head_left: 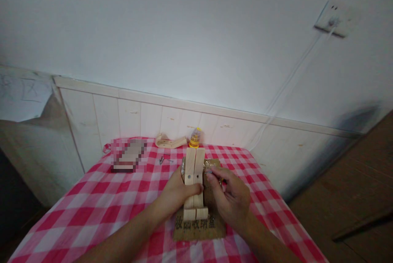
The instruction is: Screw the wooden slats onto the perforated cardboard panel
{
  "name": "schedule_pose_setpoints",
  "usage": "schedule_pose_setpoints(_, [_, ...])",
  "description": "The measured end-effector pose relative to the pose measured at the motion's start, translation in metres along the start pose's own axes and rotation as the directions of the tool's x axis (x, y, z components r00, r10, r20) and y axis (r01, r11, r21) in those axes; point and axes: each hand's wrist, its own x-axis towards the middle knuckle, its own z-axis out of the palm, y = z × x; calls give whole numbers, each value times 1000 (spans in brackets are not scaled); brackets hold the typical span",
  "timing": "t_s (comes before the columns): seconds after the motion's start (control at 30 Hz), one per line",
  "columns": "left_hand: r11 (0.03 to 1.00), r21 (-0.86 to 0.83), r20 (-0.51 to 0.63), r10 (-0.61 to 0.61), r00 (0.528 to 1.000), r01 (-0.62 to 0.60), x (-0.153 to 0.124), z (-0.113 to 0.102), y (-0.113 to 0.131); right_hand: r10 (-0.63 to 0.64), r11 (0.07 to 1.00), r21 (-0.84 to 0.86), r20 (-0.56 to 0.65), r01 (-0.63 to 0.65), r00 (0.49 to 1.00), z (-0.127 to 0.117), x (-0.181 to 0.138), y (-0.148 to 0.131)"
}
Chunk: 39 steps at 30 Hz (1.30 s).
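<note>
Gripping left hand (180,185): closed around a pair of wooden strips (190,167), its thumb laid across their front.
Wooden strips: held upright side by side, just below the middle of the view; all clock directions are counted from them. Each is ended at 6 o'clock by a projecting lip. A grey, round metal fitting (189,176) is seen in the left strip; a dark hole (197,176) is seen level with it in the right one.
Right hand (235,195): placed between 3 and 4 o'clock, thumb and forefinger pinched together on a small item (209,171), too small to be identified.
Cardboard (199,234): brown, seen behind the strips and out to 6 o'clock, printed with dark Chinese characters.
Bottle (195,138): cone-shaped, yellow at tip and base, stood at 12 o'clock.
Curved wooden piece (172,143): laid at 11 o'clock, its far-left end hooked.
Small metal parts (161,160): scattered at 10 o'clock.
Pixelated object (130,154): blurred out, further off towards 10 o'clock.
Tablecloth (92,210): red-and-white checked, spread beneath everything.
Wall socket (333,17): mounted between 1 and 2 o'clock, a white cable (294,68) plugged in.
</note>
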Motion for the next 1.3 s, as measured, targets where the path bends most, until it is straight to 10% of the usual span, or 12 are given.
schedule_pose_setpoints(0.63, [998,64,-38,-4,999,7,3,-8,-11,201,980,21,-107,-200,974,6,-15,22])
schedule_pose_setpoints(1.3, [988,143,-33,63,997,-58,-2,1,1,-118,993,-23,-64,116,991,14,-20,21])
